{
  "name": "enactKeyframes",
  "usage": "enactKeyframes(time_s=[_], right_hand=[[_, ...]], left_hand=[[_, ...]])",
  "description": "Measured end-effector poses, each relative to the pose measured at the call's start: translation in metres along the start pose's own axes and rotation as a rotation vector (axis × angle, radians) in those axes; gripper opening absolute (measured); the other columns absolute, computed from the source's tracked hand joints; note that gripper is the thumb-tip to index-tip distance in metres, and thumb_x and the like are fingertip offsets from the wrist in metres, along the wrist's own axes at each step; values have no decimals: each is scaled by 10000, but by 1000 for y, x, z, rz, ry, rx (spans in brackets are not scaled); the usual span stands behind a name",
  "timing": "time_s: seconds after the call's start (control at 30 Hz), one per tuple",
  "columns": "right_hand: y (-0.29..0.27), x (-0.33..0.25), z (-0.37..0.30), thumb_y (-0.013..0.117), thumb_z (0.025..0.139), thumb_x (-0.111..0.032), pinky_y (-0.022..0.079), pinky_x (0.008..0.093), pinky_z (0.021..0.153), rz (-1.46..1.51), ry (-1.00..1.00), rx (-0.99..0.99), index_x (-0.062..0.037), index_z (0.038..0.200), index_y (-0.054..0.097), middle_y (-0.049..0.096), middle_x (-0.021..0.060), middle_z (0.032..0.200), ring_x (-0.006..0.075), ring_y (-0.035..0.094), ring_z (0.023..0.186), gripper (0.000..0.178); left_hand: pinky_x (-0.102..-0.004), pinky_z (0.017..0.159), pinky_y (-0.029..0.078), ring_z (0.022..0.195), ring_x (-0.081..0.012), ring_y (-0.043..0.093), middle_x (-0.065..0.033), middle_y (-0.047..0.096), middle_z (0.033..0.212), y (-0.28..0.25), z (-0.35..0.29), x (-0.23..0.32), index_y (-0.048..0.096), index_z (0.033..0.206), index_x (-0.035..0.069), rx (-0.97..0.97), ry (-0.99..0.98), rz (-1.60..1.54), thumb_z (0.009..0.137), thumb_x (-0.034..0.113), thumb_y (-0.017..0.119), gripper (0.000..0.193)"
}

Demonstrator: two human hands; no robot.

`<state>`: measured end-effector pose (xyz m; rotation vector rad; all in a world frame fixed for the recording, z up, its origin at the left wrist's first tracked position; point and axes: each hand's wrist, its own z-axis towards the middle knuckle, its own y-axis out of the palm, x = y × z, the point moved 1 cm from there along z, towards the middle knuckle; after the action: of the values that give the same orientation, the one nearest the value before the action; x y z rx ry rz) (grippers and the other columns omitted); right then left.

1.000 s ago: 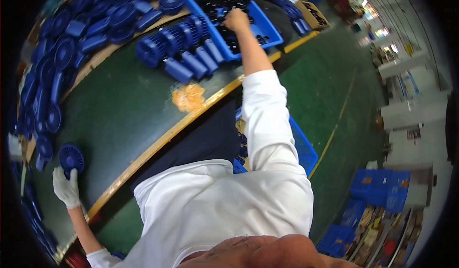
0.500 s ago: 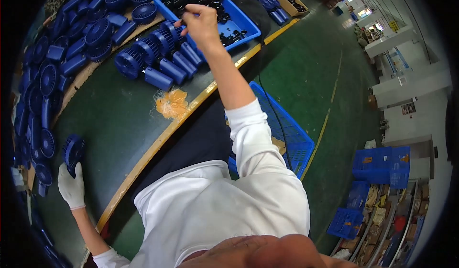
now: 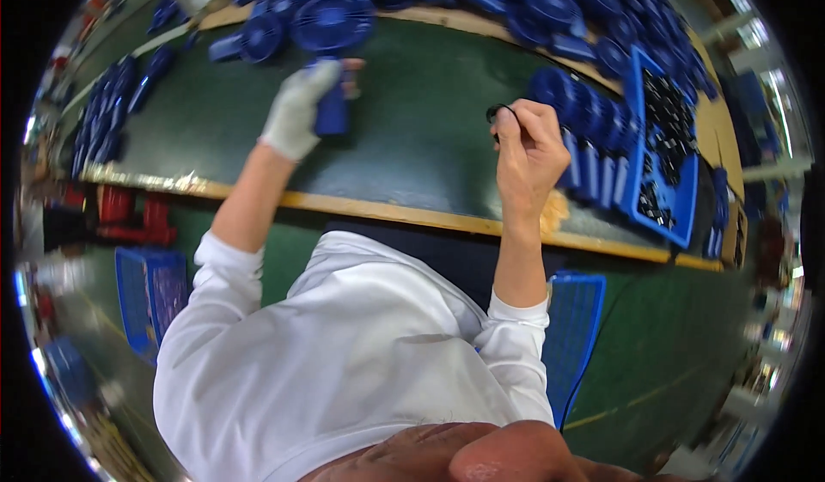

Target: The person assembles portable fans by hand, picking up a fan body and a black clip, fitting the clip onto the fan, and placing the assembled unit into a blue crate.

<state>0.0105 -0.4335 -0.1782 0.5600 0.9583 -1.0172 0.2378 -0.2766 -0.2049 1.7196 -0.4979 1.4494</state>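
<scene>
My left hand (image 3: pixel 292 114), in a white glove, grips the handle of a blue handheld fan (image 3: pixel 333 25). The fan's round head points away from me, over the table, and bare fingertips show past the handle. My right hand (image 3: pixel 533 151) is ungloved and pinches a small black loop-shaped part (image 3: pixel 501 112) between thumb and fingers. It hovers over the table, apart from the fan. Just to its right lies a row of blue fans (image 3: pixel 591 143), side by side with handles toward me. Beyond them is a blue tray (image 3: pixel 686 200) of small black parts.
Piled blue fans (image 3: pixel 550 9) line the table's far side; more lie in a row (image 3: pixel 107 112) at the left. A crumpled orange-yellow wrapper (image 3: pixel 554 211) sits near the yellow table edge (image 3: pixel 412 216). Blue crates (image 3: pixel 577 327) stand below. A pale shape at upper left is blurred.
My view has swung to the left. My right hand has come away from the tray with the black part. The fan in my left hand is now held up by its handle.
</scene>
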Motion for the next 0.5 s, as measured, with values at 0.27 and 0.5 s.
enactKeyframes(time_s=[0.27, 0.5], right_hand=[[60, -13, 2, 685, 667, -65, 363, 354, 715, -772, -841, 36, -91, 848, 662, 580, 48, 915, 200, 526, 736, 184], [74, 2, -28, 686, 679, 17, 404, 388, 742, -643, -961, -155, 2, 900, 641, 575, 119, 1095, 258, 533, 860, 226]], left_hand=[[-255, 520, 467, 570, -130, 565, -48, 597, 724, 77, -23, -11, 602, 939, 45, -209, -203, -113, 983, 527, 351, 545], [-301, 596, 405, 675, -79, 440, 12, 509, 672, 72, -17, -20, 596, 747, 10, -78, 4, 143, 963, 502, 442, 559]])
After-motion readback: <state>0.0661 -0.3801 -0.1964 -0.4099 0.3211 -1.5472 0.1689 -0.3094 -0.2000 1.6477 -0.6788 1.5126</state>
